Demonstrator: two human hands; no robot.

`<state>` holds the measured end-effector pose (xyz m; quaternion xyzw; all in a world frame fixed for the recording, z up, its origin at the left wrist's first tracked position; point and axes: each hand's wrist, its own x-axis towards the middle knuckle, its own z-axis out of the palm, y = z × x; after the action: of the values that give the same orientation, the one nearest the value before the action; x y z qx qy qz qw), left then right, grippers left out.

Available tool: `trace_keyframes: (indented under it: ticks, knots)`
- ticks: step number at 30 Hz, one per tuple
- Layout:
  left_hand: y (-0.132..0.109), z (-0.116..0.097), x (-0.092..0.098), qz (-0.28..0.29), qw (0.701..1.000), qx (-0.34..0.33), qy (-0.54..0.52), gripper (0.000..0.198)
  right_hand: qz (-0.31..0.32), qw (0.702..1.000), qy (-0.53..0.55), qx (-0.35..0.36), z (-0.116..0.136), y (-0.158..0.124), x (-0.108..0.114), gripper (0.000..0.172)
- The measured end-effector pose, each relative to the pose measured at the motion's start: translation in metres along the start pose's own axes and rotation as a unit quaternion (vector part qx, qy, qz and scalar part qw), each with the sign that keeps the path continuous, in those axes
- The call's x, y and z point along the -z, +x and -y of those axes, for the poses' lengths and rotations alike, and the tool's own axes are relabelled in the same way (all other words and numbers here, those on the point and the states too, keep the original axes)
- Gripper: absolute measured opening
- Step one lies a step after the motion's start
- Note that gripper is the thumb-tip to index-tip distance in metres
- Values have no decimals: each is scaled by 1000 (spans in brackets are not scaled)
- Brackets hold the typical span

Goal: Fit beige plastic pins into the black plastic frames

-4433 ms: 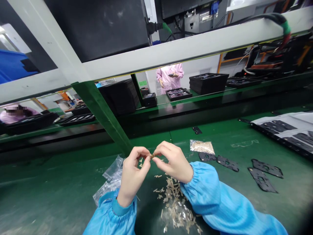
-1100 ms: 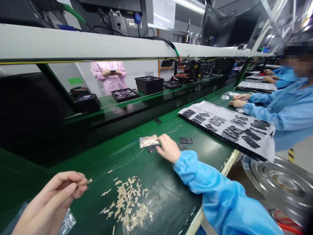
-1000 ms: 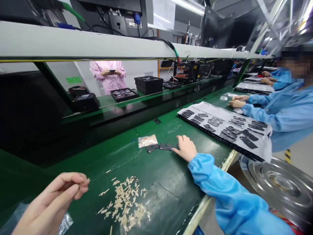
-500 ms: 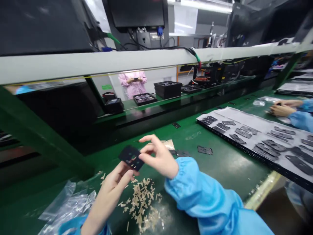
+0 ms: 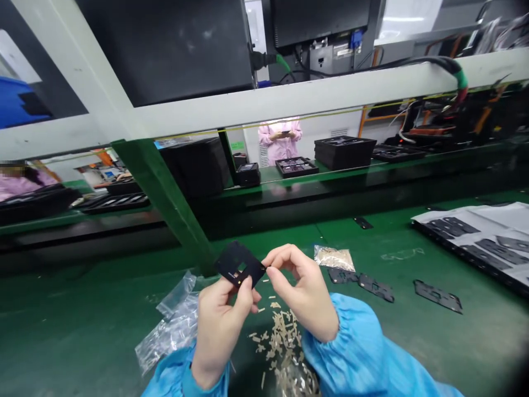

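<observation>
My left hand (image 5: 221, 331) grips a flat black perforated plate (image 5: 238, 264), tilted up in front of me. My right hand (image 5: 300, 292) meets the plate's right corner, thumb and forefinger pinched there. Whether a small piece sits between them is too small to tell. Below my hands lies a loose pile of small tan strips (image 5: 285, 347), partly hidden by my wrists. A crumpled clear plastic bag (image 5: 173, 325) lies left of my left hand.
A small bag of tan pieces (image 5: 334, 258) and several black plates (image 5: 438, 296) lie on the green bench (image 5: 413, 342). A plate-filled tray (image 5: 467, 242) sits at right. A person in pink (image 5: 280, 142) stands beyond the overhead rail.
My view has swung left from the bench's right side. The black plate, picked up from the bench, is now raised in my left hand, with my right hand closed at its corner.
</observation>
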<state>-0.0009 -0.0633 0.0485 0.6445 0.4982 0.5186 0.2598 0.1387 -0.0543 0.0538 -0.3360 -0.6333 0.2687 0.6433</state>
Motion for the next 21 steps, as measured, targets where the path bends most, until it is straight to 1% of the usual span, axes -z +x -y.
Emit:
trace_keyframes:
  ticks: [4,10,13,15,18,21]
  knots:
    - [-2,1,1,-2,997,-48,64,22,-10,999,-31,6,0,-1,0,12]
    - [-3,-1,3,-28,981,-112,153,27,-6,996,-74,42,-1,-2,1,14]
    - [-3,-6,3,-39,972,-144,179,29,-5,994,-94,62,0,-4,1,14]
    - [-2,-9,3,-49,969,-159,181,28,9,993,-95,64,2,-4,2,14]
    - [-2,-11,3,-62,973,-156,158,27,45,996,-73,32,6,-2,5,12]
    - [-1,-12,5,-65,980,-136,132,27,87,995,-26,-34,8,2,9,10]
